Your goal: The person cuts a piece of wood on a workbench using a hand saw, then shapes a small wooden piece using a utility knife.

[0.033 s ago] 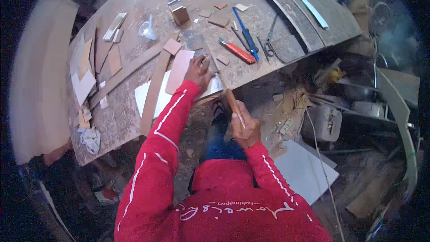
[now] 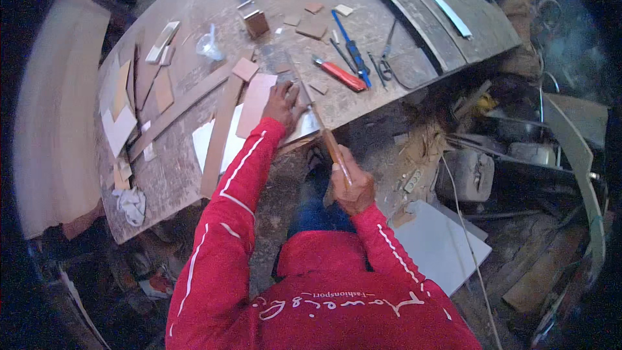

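My right hand (image 2: 353,186) is closed round the straight wooden handle of a handsaw (image 2: 335,154). Its thin blade runs up and away to the left across the table's front edge, close beside my left hand (image 2: 283,105). That left hand bears down with bent fingers on a pale board piece (image 2: 308,124) at the edge. Most of this piece is hidden under the hand. To the left of it lies a pinkish board strip (image 2: 256,104), with a long brown wood strip (image 2: 220,139) and a white sheet (image 2: 205,146) alongside.
On the worktable (image 2: 175,178) to the right lie a red utility knife (image 2: 342,75), a blue slim tool (image 2: 353,48) and scissors (image 2: 385,68). A small wood block (image 2: 256,24) stands farther back. Offcuts lie at left beside a crumpled cloth (image 2: 131,206). A white panel (image 2: 437,243) leans below.
The whole view has shifted slightly, so the table things sit a little more to the left. Both hands keep their places, the right still on the saw handle.
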Tool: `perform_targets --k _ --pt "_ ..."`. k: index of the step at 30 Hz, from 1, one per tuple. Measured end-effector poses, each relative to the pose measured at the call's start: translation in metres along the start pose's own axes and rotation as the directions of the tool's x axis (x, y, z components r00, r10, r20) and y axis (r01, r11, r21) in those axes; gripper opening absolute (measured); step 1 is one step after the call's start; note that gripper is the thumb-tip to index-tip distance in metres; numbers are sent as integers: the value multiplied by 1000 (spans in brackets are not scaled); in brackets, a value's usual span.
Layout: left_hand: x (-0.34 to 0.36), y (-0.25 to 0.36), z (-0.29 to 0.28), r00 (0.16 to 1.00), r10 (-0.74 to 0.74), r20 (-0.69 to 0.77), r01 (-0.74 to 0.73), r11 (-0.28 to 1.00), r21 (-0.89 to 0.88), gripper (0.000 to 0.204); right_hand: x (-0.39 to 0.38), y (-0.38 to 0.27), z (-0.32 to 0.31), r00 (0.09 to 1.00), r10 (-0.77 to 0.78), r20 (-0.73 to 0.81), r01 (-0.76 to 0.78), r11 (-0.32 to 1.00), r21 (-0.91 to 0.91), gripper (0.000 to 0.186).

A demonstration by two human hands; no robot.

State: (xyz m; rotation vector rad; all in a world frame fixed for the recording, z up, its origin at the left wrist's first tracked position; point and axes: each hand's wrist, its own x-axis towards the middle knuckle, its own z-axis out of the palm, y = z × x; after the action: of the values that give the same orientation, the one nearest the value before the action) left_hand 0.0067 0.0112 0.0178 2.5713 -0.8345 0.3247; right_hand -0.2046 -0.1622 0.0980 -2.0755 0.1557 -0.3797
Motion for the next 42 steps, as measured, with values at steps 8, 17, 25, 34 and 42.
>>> perform_targets --k 8,17,25,34,42 --pt "5 4 11 1000 9 -28 -10 1000 -8 55 5 -4 -8 993 106 45 -110 989 102 35" --pt "-3 -4 20 995 -58 77 56 998 24 55 -60 -11 -46 993 97 67 -102 992 79 38" --pt "6 -1 21 994 -5 112 -9 992 123 57 -12 -3 -22 995 77 58 -83 990 112 37" --pt "8 3 19 998 -25 64 23 999 24 52 -11 -4 -25 1000 -8 18 8 1000 3 37" --pt "12 18 -20 926 -336 172 367 907 -208 76 -44 -1 -45 966 243 88 -245 969 10 46"
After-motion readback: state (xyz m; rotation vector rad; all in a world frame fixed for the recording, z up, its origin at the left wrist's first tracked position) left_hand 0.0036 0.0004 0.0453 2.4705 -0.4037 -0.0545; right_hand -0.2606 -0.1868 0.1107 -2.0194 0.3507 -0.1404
